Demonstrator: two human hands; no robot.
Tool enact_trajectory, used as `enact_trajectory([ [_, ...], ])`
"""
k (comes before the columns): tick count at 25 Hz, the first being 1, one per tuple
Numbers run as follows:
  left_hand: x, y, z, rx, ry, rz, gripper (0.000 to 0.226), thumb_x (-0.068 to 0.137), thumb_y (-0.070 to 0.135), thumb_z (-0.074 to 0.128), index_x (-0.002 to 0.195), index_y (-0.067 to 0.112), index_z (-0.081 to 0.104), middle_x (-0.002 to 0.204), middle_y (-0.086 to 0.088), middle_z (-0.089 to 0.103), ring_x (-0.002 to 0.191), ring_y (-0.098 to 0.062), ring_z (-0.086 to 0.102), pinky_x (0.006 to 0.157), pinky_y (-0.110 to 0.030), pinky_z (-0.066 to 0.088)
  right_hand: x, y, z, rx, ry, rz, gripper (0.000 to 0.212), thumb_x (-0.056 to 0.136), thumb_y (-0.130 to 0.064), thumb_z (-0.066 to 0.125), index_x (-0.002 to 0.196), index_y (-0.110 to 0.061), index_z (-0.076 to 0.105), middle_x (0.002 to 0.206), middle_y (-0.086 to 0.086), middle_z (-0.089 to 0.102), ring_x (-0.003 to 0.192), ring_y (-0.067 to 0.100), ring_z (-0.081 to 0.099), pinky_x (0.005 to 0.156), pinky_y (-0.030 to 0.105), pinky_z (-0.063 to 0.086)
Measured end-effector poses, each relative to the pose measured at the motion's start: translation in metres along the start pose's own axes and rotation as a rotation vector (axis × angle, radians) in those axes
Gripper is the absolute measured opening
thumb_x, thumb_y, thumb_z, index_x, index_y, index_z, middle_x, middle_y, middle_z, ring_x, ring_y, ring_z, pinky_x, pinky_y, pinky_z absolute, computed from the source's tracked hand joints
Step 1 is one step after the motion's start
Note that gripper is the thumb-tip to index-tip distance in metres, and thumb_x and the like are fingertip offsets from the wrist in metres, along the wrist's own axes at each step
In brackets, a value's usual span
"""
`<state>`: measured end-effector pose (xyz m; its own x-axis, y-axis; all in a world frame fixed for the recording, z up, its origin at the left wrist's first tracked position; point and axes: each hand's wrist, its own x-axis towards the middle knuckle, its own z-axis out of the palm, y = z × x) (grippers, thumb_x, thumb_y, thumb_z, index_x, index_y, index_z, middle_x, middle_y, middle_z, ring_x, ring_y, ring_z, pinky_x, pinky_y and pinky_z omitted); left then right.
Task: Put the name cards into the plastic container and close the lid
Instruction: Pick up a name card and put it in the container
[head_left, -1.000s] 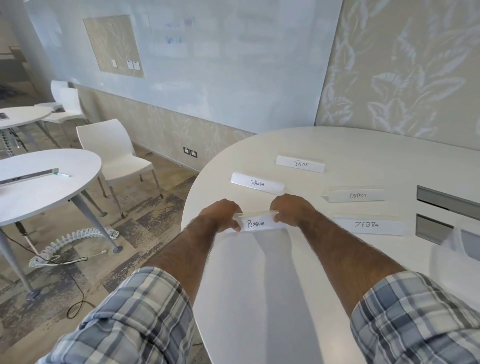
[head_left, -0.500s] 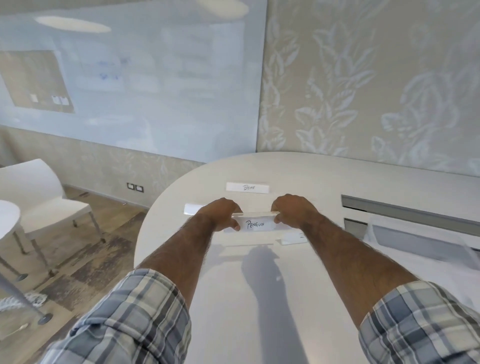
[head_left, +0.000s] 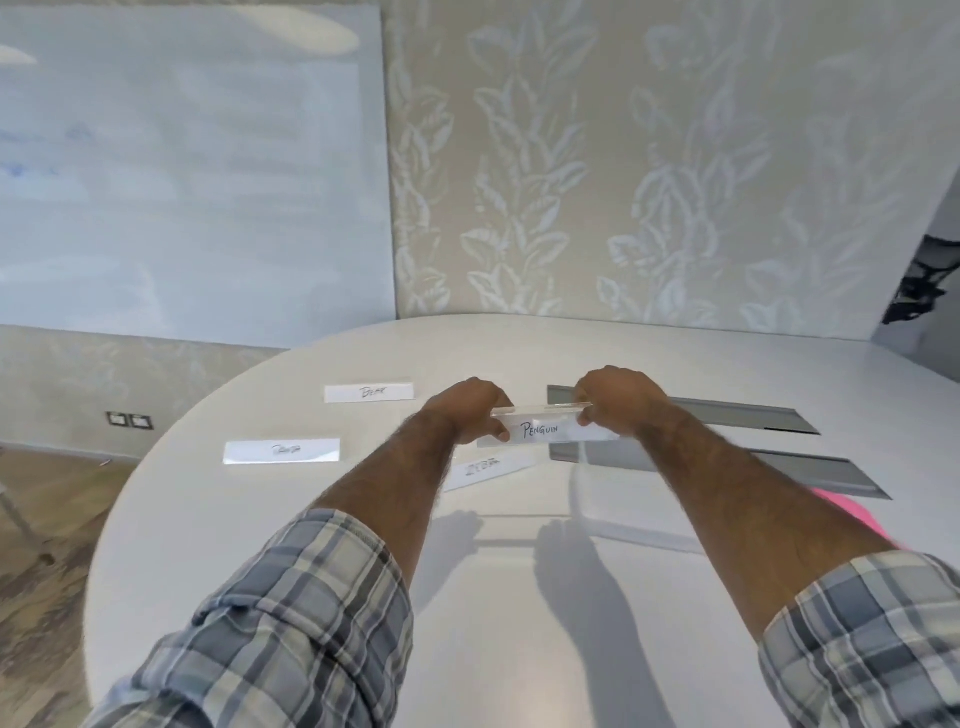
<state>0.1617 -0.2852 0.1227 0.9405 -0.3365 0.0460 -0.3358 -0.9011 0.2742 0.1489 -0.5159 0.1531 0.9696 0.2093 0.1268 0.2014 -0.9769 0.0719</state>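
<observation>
Left hand (head_left: 467, 410) and right hand (head_left: 618, 400) each pinch an end of the Penguin name card (head_left: 540, 430), level above the worktop (head_left: 519, 649), seemingly bound for the nearby plastic container (head_left: 644, 538).

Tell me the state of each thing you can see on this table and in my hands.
Penguin card: held up off the table by both ends.
Left hand: pinches its left end.
Right hand: pinches its right end.
Bear card: lying on the table.
Panda card: lying on the table.
Zebra card: on the table, partly behind the left forearm.
Plastic container: on the table; lid state unclear.
</observation>
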Motion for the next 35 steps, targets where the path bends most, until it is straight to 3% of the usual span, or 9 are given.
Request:
enact_trajectory([
  [5, 0.034, 0.076, 0.021, -0.026, 0.014, 0.017, 0.041, 0.079, 0.025, 0.078, 0.118, 0.035, 0.07, 0.112, 0.001, 0.068, 0.105, -0.022, 0.062, 0.075, -0.028, 0.044, -0.026, 0.077, 0.005, 0.028, 0.019, 0.082, 0.029, 0.083, -0.029, 0.073, 0.111, -0.025, 0.068, 0.114, -0.001, 0.069, 0.103, 0.023, 0.064, 0.08, 0.03, 0.044],
  [11, 0.065, 0.137, 0.045, 0.023, 0.028, 0.015, 0.05, 0.085, 0.023, 0.075, 0.133, 0.03, 0.062, 0.132, -0.002, 0.06, 0.121, -0.026, 0.057, 0.091, -0.034, 0.045, -0.038, 0.14, 0.023, 0.041, 0.018, 0.142, 0.033, 0.082, -0.029, 0.073, 0.115, -0.024, 0.068, 0.118, 0.003, 0.068, 0.107, 0.026, 0.063, 0.086, 0.033, 0.046],
  [14, 0.08, 0.154, 0.056, 0.091, 0.011, 0.014, 0.048, 0.086, 0.016, 0.073, 0.132, 0.025, 0.062, 0.132, -0.003, 0.062, 0.119, -0.028, 0.059, 0.088, -0.035, 0.046, -0.033, 0.159, 0.034, 0.04, 0.01, 0.142, 0.031, 0.082, -0.027, 0.074, 0.112, -0.024, 0.069, 0.116, 0.003, 0.068, 0.106, 0.027, 0.063, 0.084, 0.033, 0.046],
  [16, 0.09, 0.16, 0.065, 0.12, -0.015, 0.01, 0.045, 0.086, 0.01, 0.07, 0.128, 0.023, 0.064, 0.127, -0.003, 0.064, 0.112, -0.029, 0.063, 0.08, -0.033, 0.044, -0.026, 0.167, 0.042, 0.038, -0.005, 0.133, 0.03, 0.081, -0.027, 0.075, 0.11, -0.024, 0.07, 0.115, 0.002, 0.069, 0.105, 0.027, 0.064, 0.083, 0.032, 0.046],
  [20, 0.106, 0.161, 0.083, 0.166, -0.035, -0.007, 0.043, 0.085, 0.004, 0.066, 0.125, 0.018, 0.064, 0.122, -0.002, 0.066, 0.113, -0.029, 0.062, 0.086, -0.035, 0.046, -0.011, 0.175, 0.064, 0.025, -0.03, 0.091, 0.031, 0.081, -0.026, 0.075, 0.111, -0.022, 0.069, 0.117, 0.002, 0.069, 0.11, 0.026, 0.063, 0.088, 0.034, 0.047],
  [23, 0.119, 0.157, 0.096, 0.224, -0.043, -0.022, 0.031, 0.081, 0.001, 0.064, 0.11, 0.013, 0.067, 0.109, -0.004, 0.071, 0.098, -0.03, 0.067, 0.079, -0.032, 0.049, 0.0, 0.179, 0.08, 0.026, -0.04, 0.074, 0.031, 0.082, -0.024, 0.074, 0.113, -0.021, 0.068, 0.118, 0.006, 0.067, 0.108, 0.029, 0.064, 0.087, 0.034, 0.048],
  [26, 0.13, 0.154, 0.109, 0.21, -0.063, -0.057, 0.025, 0.081, 0.003, 0.059, 0.104, 0.009, 0.068, 0.099, -0.004, 0.075, 0.094, -0.03, 0.068, 0.082, -0.033, 0.051, 0.01, 0.183, 0.096, 0.014, -0.074, 0.051, 0.03, 0.084, -0.022, 0.072, 0.113, -0.018, 0.068, 0.119, 0.006, 0.067, 0.109, 0.029, 0.063, 0.087, 0.035, 0.048],
  [29, 0.137, 0.153, 0.117, 0.242, -0.08, -0.041, 0.026, 0.086, 0.006, 0.062, 0.111, 0.008, 0.068, 0.106, -0.006, 0.073, 0.101, -0.032, 0.067, 0.089, -0.039, 0.053, 0.016, 0.188, 0.108, 0.017, -0.099, 0.038, 0.029, 0.086, -0.019, 0.07, 0.114, -0.017, 0.066, 0.12, 0.005, 0.066, 0.111, 0.028, 0.061, 0.088, 0.034, 0.047],
  [35, 0.152, 0.154, 0.131, 0.344, -0.172, -0.011, 0.038, 0.085, 0.011, 0.072, 0.122, 0.012, 0.064, 0.123, -0.009, 0.065, 0.109, -0.032, 0.063, 0.085, -0.038, 0.05, 0.024, 0.194, 0.124, -0.022, -0.145, -0.006, 0.029, 0.087, -0.018, 0.069, 0.116, -0.014, 0.065, 0.12, 0.008, 0.065, 0.109, 0.029, 0.062, 0.088, 0.036, 0.049],
])
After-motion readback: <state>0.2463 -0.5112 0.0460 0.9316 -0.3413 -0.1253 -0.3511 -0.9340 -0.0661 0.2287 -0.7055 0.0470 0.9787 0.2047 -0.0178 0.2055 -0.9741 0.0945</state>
